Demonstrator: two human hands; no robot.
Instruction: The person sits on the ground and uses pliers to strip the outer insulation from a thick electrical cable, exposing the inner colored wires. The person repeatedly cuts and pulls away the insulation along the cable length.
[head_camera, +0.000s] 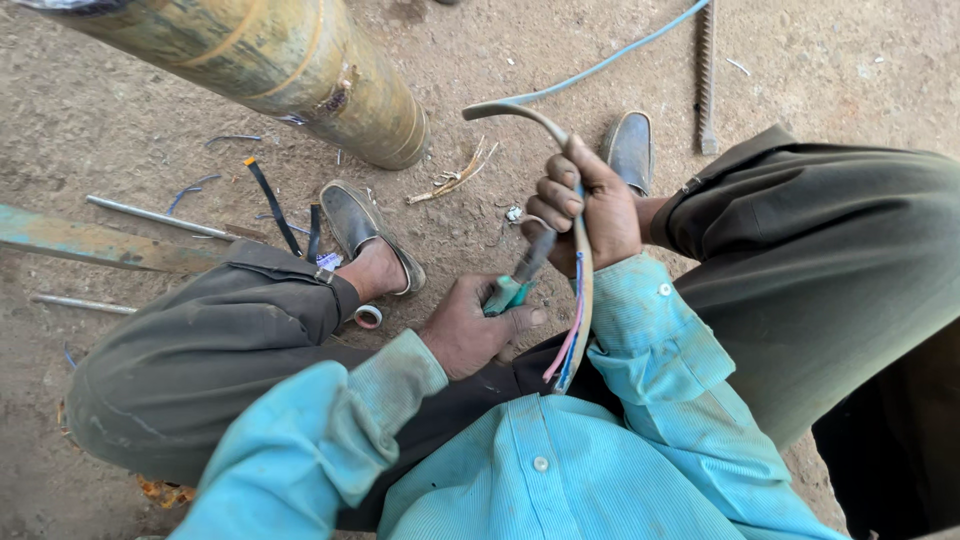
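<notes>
Bare dirt ground (120, 120) is seen under a seated person, w/ a big yellowish cylinder (290, 70) lying at far left. A tan sheathed cable (583, 262) is gripped tight by the right hand (585, 205), fingers wrapped round it; its long axis runs near-to-far, curving over leftward at the far end, w/ pink and blue inner wires (568, 350) splayed out at the near end, just by the lap. A teal-handled tool (515, 282), prob. pliers or a cutter, is held closed-fisted by the left hand (470, 330), its tip angled up-right and touching or just beside the cable below the right hand. A small tape roll (368, 316) lies on the dirt by the left shoe (365, 230). No containers are seen.
</notes>
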